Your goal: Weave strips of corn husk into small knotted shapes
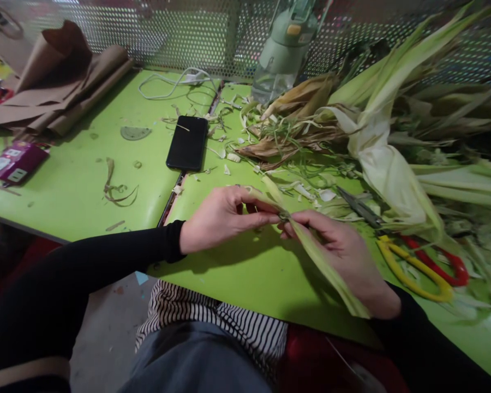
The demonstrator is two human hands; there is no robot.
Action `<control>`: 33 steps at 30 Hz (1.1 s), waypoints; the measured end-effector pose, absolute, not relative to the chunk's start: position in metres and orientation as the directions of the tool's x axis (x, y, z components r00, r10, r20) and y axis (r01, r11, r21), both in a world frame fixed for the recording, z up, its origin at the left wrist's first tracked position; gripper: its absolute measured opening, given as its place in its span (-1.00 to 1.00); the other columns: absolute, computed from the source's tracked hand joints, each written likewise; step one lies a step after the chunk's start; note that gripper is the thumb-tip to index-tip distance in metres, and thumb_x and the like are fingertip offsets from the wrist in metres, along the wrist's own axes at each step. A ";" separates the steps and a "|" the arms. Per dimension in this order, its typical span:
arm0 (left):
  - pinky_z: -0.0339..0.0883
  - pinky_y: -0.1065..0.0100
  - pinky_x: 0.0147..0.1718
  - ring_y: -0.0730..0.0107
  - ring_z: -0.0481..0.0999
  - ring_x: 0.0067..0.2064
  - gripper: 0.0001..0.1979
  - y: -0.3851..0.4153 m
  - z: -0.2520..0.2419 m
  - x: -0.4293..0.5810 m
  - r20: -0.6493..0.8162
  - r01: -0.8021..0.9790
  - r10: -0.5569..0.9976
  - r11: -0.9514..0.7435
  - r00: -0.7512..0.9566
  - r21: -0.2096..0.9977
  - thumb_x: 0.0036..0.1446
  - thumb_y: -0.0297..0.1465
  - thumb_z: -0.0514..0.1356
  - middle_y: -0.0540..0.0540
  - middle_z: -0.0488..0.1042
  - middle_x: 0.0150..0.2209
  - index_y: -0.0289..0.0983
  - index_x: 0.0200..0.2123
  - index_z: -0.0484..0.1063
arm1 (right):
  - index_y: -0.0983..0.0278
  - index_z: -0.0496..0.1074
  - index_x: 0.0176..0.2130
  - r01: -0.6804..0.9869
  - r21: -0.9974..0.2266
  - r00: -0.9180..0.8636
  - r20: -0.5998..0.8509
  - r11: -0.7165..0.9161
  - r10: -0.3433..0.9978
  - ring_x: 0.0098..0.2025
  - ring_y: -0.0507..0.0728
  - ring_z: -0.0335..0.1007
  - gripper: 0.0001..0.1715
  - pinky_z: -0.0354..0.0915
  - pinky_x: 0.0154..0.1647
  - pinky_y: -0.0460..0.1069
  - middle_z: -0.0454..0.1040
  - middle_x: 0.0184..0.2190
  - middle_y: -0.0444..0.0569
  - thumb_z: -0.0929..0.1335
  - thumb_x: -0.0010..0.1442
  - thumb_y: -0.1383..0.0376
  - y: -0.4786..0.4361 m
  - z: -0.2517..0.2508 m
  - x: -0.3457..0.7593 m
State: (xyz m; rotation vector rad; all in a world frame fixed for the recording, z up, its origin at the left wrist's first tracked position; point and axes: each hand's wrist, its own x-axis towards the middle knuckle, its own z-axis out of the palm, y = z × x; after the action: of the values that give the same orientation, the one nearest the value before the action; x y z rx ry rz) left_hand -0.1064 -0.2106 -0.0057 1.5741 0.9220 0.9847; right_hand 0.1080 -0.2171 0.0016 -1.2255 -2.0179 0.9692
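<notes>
Pinched between both hands is a strip of pale green corn husk (pixel 327 267), with what looks like a small knot at the fingertips. My left hand (pixel 233 215) grips it from the left, thumb and forefinger closed at the knot. From the other side my right hand (pixel 339 245) pinches the same spot, and the husk's long end trails down across that hand. A shorter end points up and away past the fingers. To the right of my right hand lie scissors (pixel 417 267) with one yellow and one red handle.
Corn husks (pixel 393 147) heap up at the right, scraps around them. A green-lidded bottle (pixel 284 52) stands by the perforated metal screen (pixel 180 38). A black phone (pixel 187 144) lies near the table seam. Brown paper (pixel 65 82), a white cable (pixel 163 90) and a purple packet (pixel 18 164) are further left.
</notes>
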 end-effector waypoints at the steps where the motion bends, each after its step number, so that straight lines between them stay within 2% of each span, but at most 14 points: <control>1: 0.29 0.46 -0.40 0.54 0.45 -0.42 -0.89 -0.211 -0.005 -0.107 0.174 0.112 0.917 -0.227 0.358 0.967 0.14 -0.42 0.32 -0.07 0.61 -0.36 -0.34 -0.28 0.61 | 0.19 0.53 -0.30 0.491 -0.808 -0.401 0.123 0.326 0.908 -0.41 0.13 0.46 -0.77 0.36 -0.42 -0.01 0.55 -0.43 -0.05 0.34 0.26 0.13 -0.217 0.000 0.108; 4: 0.27 0.46 -0.39 0.54 0.42 -0.42 -0.92 -0.213 -0.002 -0.107 0.255 0.170 0.910 -0.322 0.326 0.931 0.14 -0.43 0.30 -0.05 0.59 -0.40 -0.33 -0.33 0.59 | 0.20 0.55 -0.29 0.500 -0.806 -0.395 0.114 0.318 0.911 -0.42 0.13 0.46 -0.74 0.34 -0.45 0.00 0.57 -0.39 -0.02 0.33 0.28 0.13 -0.218 -0.002 0.108; 7: 0.27 0.44 -0.39 0.54 0.39 -0.42 -0.89 -0.214 -0.001 -0.106 0.223 0.191 0.918 -0.296 0.328 0.936 0.12 -0.39 0.30 -0.03 0.54 -0.42 -0.33 -0.37 0.53 | 0.22 0.54 -0.30 0.467 -0.832 -0.417 0.092 0.300 0.904 -0.42 0.11 0.47 -0.72 0.34 -0.47 -0.02 0.59 -0.37 -0.02 0.32 0.30 0.13 -0.218 -0.002 0.106; 11: 0.24 0.44 -0.43 0.56 0.34 -0.45 -0.89 -0.214 0.002 -0.105 0.093 0.130 0.928 -0.149 0.362 0.980 0.11 -0.40 0.29 0.01 0.43 -0.43 -0.34 -0.34 0.46 | 0.21 0.53 -0.33 0.426 -0.855 -0.435 0.091 0.294 0.896 -0.42 0.09 0.47 -0.75 0.37 -0.43 -0.03 0.58 -0.44 -0.08 0.35 0.28 0.14 -0.217 -0.002 0.105; 14: 0.24 0.44 -0.42 0.58 0.32 -0.45 -0.87 -0.215 0.004 -0.103 -0.005 -0.041 0.908 0.025 0.420 0.999 0.10 -0.41 0.29 0.04 0.39 -0.44 -0.33 -0.33 0.40 | 0.18 0.53 -0.33 0.403 -0.877 -0.438 0.067 0.263 0.896 -0.39 0.11 0.51 -0.72 0.41 -0.39 -0.03 0.60 -0.42 -0.08 0.35 0.29 0.08 -0.218 0.000 0.104; 17: 0.24 0.45 -0.41 0.60 0.31 -0.45 -0.87 -0.216 0.003 -0.102 -0.129 -0.154 0.872 0.226 0.473 0.962 0.15 -0.41 0.25 0.04 0.37 -0.43 -0.31 -0.33 0.33 | 0.18 0.52 -0.33 0.384 -0.897 -0.435 0.032 0.217 0.900 -0.35 0.12 0.54 -0.62 0.44 -0.35 -0.02 0.61 -0.38 -0.06 0.34 0.29 -0.03 -0.220 -0.001 0.104; 19: 0.22 0.45 -0.41 0.60 0.30 -0.45 -0.88 -0.217 0.001 -0.102 -0.174 -0.175 0.861 0.288 0.477 0.941 0.16 -0.43 0.22 0.06 0.34 -0.45 -0.30 -0.35 0.30 | 0.18 0.52 -0.34 0.401 -0.890 -0.428 0.025 0.215 0.904 -0.34 0.12 0.54 -0.59 0.45 -0.31 -0.02 0.60 -0.39 -0.06 0.33 0.28 -0.06 -0.220 -0.003 0.105; 22: 0.20 0.47 -0.43 0.60 0.28 -0.47 -0.89 -0.218 -0.002 -0.101 -0.163 -0.226 0.852 0.308 0.497 0.924 0.18 -0.46 0.19 0.09 0.32 -0.49 -0.28 -0.35 0.27 | 0.19 0.52 -0.35 0.450 -0.856 -0.424 0.048 0.256 0.904 -0.32 0.11 0.53 -0.57 0.45 -0.27 -0.02 0.58 -0.41 -0.07 0.31 0.31 -0.05 -0.219 -0.007 0.107; 25: 0.24 0.47 -0.41 0.59 0.35 -0.46 -0.95 -0.218 -0.002 -0.103 -0.114 -0.207 0.856 0.248 0.504 0.946 0.19 -0.50 0.16 0.07 0.39 -0.45 -0.29 -0.28 0.31 | 0.18 0.51 -0.35 0.477 -0.825 -0.442 0.072 0.302 0.894 -0.36 0.11 0.53 -0.59 0.45 -0.32 -0.02 0.58 -0.42 -0.08 0.29 0.34 -0.02 -0.218 -0.007 0.107; 28: 0.35 0.41 -0.28 0.49 0.48 -0.31 -0.90 -0.218 0.001 -0.104 -0.021 -0.003 0.896 0.025 0.443 1.000 0.17 -0.50 0.18 -0.06 0.53 -0.30 -0.33 -0.21 0.42 | 0.17 0.49 -0.33 0.540 -0.739 -0.409 0.188 0.403 0.893 -0.44 0.11 0.50 -0.73 0.39 -0.45 -0.03 0.57 -0.45 -0.10 0.32 0.34 0.11 -0.221 -0.003 0.107; 30: 0.38 0.32 -0.11 0.38 0.52 -0.16 -0.85 -0.217 0.001 -0.105 0.106 0.143 0.908 -0.177 0.405 0.974 0.17 -0.42 0.25 -0.14 0.58 -0.17 -0.34 -0.18 0.49 | 0.17 0.46 -0.32 0.601 -0.603 -0.400 0.342 0.525 0.850 -0.50 0.09 0.44 -0.84 0.31 -0.52 -0.02 0.54 -0.48 -0.11 0.34 0.32 0.23 -0.223 0.000 0.106; 33: 0.36 0.23 0.03 0.29 0.54 -0.05 -0.81 -0.215 -0.002 -0.105 0.241 0.201 0.862 -0.359 0.446 0.911 0.23 -0.32 0.25 -0.18 0.61 -0.11 -0.32 -0.18 0.54 | 0.22 0.45 -0.30 0.651 -0.260 -0.511 0.545 0.713 0.665 -0.54 0.10 0.35 -0.86 0.22 -0.52 0.02 0.48 -0.54 -0.07 0.31 0.31 0.37 -0.225 0.000 0.104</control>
State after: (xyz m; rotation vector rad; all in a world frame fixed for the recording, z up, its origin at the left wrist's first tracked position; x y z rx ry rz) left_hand -0.1048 -0.2153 -0.0022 1.8216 0.9050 0.9477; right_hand 0.1038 -0.2252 0.0003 -0.9955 -2.2863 0.0290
